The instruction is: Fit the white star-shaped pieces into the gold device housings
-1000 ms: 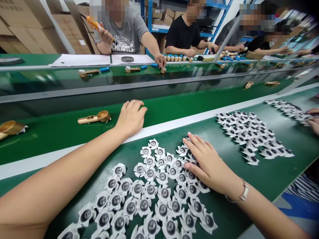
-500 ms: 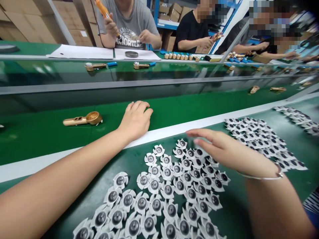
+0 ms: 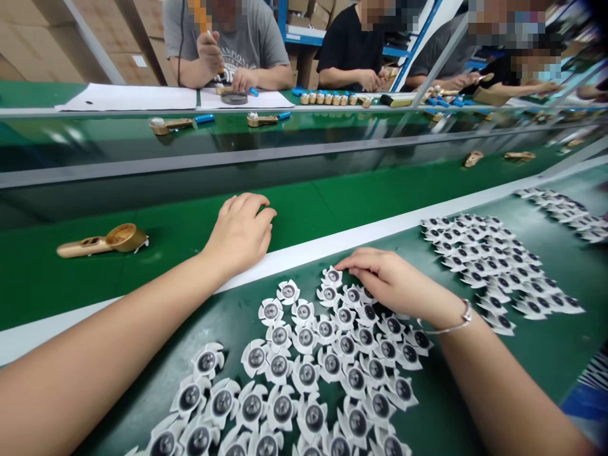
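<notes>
My left hand lies across the white edge strip and the green belt, fingers loosely bent and slightly apart, holding nothing. My right hand is over the far end of a group of white fan wheels with dark round hubs. Its index fingertip is at the edge of the farthest fan wheel, with the thumb just behind; the wheel still lies on the table. Its other fingers are partly hidden. To the left of my left hand, a gold handheld fan body with a round head lies on the belt.
Another block of fan wheels lies to the right on the green table. Gold parts lie farther along the belt. Beyond a metal rail, co-workers sit at a bench; one in a grey shirt holds an orange tool.
My right hand has come down and left to the farthest fan wheel. The gold fan body has shifted left along the belt. The co-worker's orange tool is lowered to a part on the bench.
</notes>
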A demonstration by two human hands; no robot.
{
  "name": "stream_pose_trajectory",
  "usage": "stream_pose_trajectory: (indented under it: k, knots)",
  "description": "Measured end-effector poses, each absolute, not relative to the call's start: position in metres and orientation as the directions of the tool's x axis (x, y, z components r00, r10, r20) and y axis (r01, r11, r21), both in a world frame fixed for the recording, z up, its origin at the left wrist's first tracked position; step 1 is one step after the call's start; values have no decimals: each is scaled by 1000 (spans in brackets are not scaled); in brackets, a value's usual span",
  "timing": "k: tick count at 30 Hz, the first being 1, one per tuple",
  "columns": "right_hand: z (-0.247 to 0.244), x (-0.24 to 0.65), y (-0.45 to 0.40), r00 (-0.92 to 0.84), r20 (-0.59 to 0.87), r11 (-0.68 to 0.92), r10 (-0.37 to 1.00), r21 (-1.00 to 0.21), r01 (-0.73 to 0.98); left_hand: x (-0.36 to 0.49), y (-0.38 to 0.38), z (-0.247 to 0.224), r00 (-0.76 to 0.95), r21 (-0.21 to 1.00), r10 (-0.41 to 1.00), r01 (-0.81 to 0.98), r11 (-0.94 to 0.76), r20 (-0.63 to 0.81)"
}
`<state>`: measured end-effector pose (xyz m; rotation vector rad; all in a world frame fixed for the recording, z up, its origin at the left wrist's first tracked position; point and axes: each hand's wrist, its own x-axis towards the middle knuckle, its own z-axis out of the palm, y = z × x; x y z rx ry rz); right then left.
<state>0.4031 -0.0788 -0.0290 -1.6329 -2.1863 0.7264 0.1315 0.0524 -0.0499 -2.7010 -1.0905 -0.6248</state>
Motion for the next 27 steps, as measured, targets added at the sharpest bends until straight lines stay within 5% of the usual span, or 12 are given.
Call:
stream_pose_trajectory:
  k: [8,19,27]
  knots:
    - [-27,395,-77,-365,-5,268,931,-669,693,131,51,-49,656,16,618,680,-733,433]
    - [-30,421,-74,-25,155,116,988,-614,781,131,51,-47,657,37,614,669,-742,439]
    - [-26,424,-74,116,18,-74,993,-668,740,130,52,-49,660,9,608,674,-738,442]
